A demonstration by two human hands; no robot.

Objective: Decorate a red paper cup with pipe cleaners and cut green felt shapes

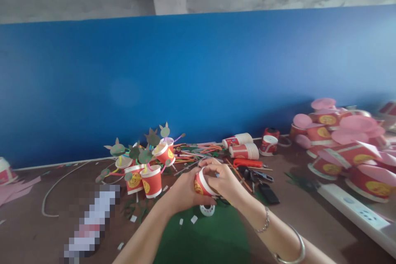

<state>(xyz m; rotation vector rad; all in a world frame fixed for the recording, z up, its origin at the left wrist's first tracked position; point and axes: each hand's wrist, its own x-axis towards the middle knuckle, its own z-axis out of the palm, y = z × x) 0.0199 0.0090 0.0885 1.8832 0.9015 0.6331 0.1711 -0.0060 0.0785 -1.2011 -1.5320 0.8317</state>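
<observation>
We hold a red and white paper cup (201, 182) between our two hands, above a green sheet (204, 237) on the table (102, 235). The fingers of our left hand (185, 187) are clamped on the cup's side. Our right hand (225, 179) bends its fingers over the cup's rim; we cannot tell whether they pinch it. A bracelet (264, 219) and a bangle (301, 244) circle our right forearm.

Just below the cup we see a white ring-shaped roll (207, 210), with small white scraps (194, 219) nearby. To our left stand decorated cups (152, 182) with green cut-out shapes. Behind our hands lie colored strips (198, 152), and right of those, stacked cups (244, 151) on their sides. Farther right we have a black object (268, 193), a white power strip (354, 209) and a pile of pink and red cup pieces (349, 136). A blue panel (198, 74) rises behind the table.
</observation>
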